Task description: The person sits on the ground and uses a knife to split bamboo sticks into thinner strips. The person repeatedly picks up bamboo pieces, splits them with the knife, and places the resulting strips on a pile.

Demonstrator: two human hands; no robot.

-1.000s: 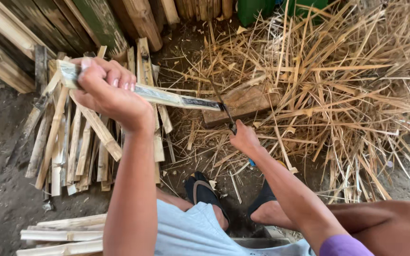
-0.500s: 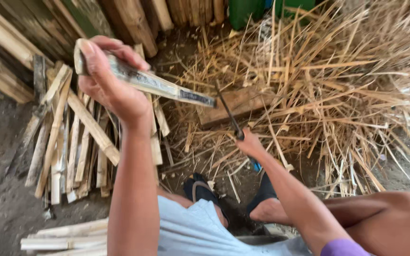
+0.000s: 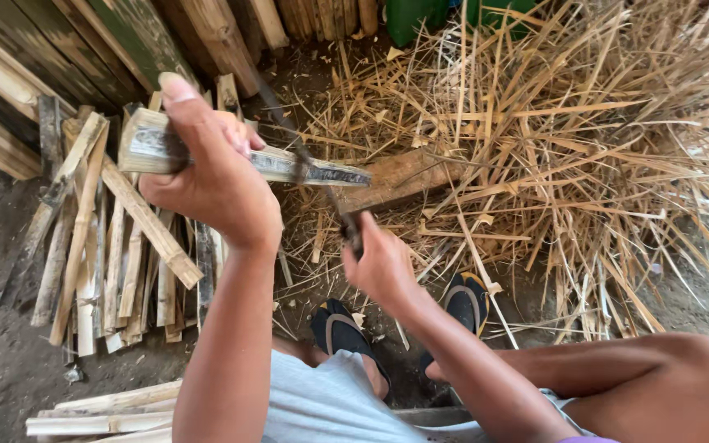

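Note:
My left hand point(image 3: 207, 176) grips a flat bamboo piece point(image 3: 322, 171) held level in front of me, thumb up over its near end. My right hand point(image 3: 379, 262) is closed on the dark handle of a knife point(image 3: 301, 156), whose thin blade runs up and to the left and crosses the bamboo piece near its middle. Under both sits a wooden chopping block point(image 3: 404, 176) on the ground. My feet in black sandals point(image 3: 342, 328) rest just below the block.
A stack of split bamboo slats point(image 3: 116, 246) lies left of my arm, with more slats point(image 3: 100, 410) at the bottom left. A large heap of thin bamboo shavings point(image 3: 584, 139) covers the right. Planks point(image 3: 207, 33) lean along the back.
My left hand has brought the bamboo piece nearer and higher. My right hand has lifted the knife off the block, and its blade now crosses the piece.

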